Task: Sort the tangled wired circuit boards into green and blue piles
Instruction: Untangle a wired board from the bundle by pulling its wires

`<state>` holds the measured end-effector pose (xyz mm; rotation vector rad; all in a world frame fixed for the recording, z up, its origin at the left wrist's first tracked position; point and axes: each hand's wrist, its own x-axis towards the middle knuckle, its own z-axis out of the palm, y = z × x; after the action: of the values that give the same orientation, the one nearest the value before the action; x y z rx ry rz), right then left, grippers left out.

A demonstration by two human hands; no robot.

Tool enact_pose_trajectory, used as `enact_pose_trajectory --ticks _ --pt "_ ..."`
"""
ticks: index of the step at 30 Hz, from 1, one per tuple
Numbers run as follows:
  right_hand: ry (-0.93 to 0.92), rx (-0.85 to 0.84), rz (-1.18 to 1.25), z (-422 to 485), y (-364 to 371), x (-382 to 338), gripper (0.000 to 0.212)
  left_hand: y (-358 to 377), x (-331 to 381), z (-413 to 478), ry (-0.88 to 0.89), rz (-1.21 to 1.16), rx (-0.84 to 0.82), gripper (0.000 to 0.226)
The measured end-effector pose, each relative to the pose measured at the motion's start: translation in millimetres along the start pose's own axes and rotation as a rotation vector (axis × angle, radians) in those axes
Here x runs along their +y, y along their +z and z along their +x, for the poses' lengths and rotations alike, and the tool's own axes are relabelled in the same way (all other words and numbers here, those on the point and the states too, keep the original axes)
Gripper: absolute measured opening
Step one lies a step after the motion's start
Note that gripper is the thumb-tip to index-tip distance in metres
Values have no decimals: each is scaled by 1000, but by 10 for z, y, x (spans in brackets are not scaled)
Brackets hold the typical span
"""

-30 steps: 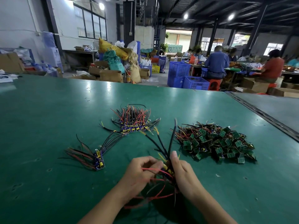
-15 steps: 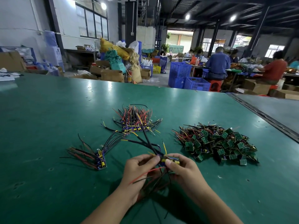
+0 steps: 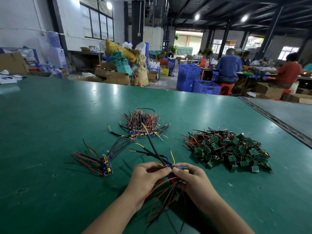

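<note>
My left hand (image 3: 146, 179) and my right hand (image 3: 194, 180) pinch a small bundle of blue wired boards (image 3: 175, 168) between them, just above the green table (image 3: 42, 125). Black and yellow wires fan up and away from it; red and black wires trail down toward me. A pile of blue boards (image 3: 142, 129) with red and black wires lies beyond the hands. A big pile of green boards (image 3: 231, 149) sits to the right. A smaller blue bundle (image 3: 104, 164) lies to the left.
A dark seam (image 3: 276, 122) splits this table from a grey one at the right. Beyond the far edge stand blue crates (image 3: 195, 80), cardboard boxes (image 3: 118, 76) and sacks. Several people sit working at benches at the back right.
The bundle in my hands has turned from upright to lying flat between my fingertips, with its black wires now leaning away to the left. Both hands have shifted slightly right.
</note>
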<state>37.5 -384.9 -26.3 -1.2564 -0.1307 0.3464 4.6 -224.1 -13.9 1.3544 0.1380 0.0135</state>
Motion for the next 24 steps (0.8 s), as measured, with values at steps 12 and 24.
enact_pose_trajectory --ticks 12,24 --pt "51 -50 100 -23 38 -22 18 -24 58 -17 -84 -78 -31 19" --pt "129 -175 104 -20 11 -95 24 -123 91 25 -189 -238 -184 7"
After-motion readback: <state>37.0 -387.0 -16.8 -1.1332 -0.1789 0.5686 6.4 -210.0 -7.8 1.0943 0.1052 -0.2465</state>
